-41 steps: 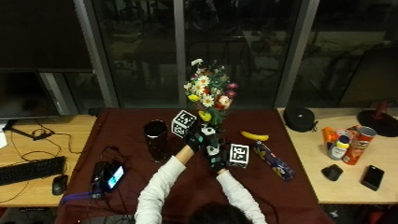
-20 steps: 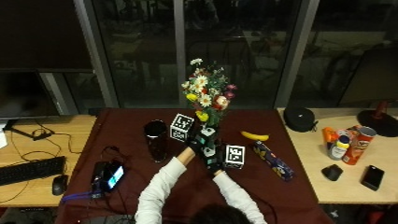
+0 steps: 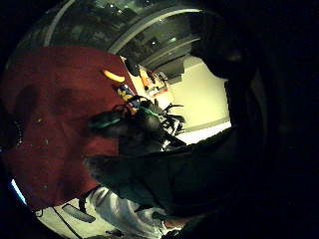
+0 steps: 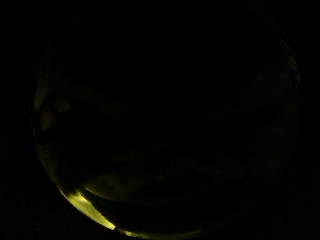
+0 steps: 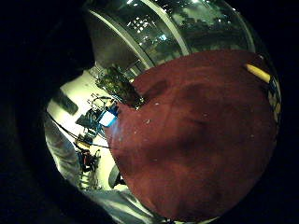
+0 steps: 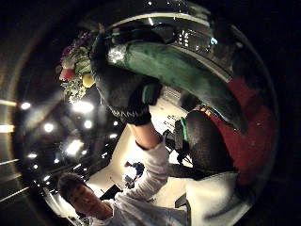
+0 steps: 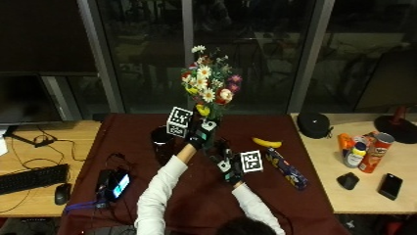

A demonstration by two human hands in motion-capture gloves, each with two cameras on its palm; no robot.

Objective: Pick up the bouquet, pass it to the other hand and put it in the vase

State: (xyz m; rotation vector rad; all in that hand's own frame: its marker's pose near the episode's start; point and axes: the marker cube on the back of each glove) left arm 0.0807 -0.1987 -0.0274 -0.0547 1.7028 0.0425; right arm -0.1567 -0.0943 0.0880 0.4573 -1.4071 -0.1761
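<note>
Bouquet (image 7: 207, 95) being held upright above the table (image 7: 196, 210), not yet in the vase (image 7: 161, 144).

Nearest, hanging low over the red cloth just right of centre: right hand (image 7: 228, 169), apart from the stems and seemingly carrying nothing; open or curled, cannot tell.

Farther and slightly left, gripping the bouquet: left hand (image 7: 196, 138), curled round the green wrap (image 6: 178, 70) at the stem end, flowers standing above it toward the far windows. Showing plainly in the right thumb side palm view, glove closed round the wrap.

Standing just left of that hand, on the table: dark vase, nothing seen in it.

Judging progress: pick-up looking done, bouquet being off the table. Hand-over looking done or finishing, only the left hand holding. Remaining: carrying the stems left over the vase mouth, lowering them in, letting go.
</note>
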